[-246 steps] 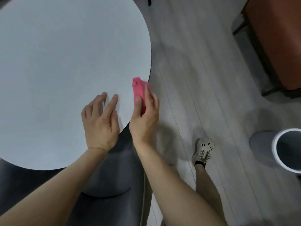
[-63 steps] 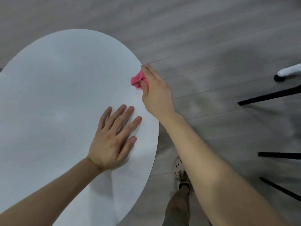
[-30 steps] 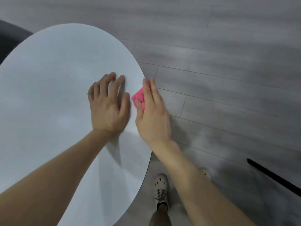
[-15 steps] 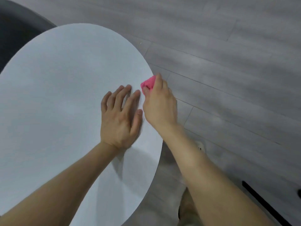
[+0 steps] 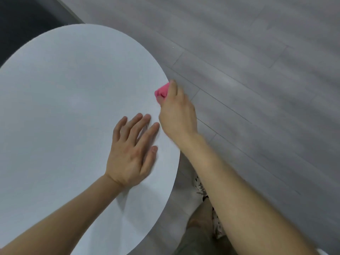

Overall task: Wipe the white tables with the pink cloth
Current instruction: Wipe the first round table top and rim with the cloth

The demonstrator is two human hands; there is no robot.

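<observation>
Right hand (image 5: 177, 115) with pink cloth (image 5: 161, 91) at white table (image 5: 64, 92) edge.

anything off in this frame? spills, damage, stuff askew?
Nothing stands out. The white table shows no spill, stain or damage. The right hand holds the bunched pink cloth at the table's right edge; the left hand lies flat on the top. The grey floor looks bare.
</observation>
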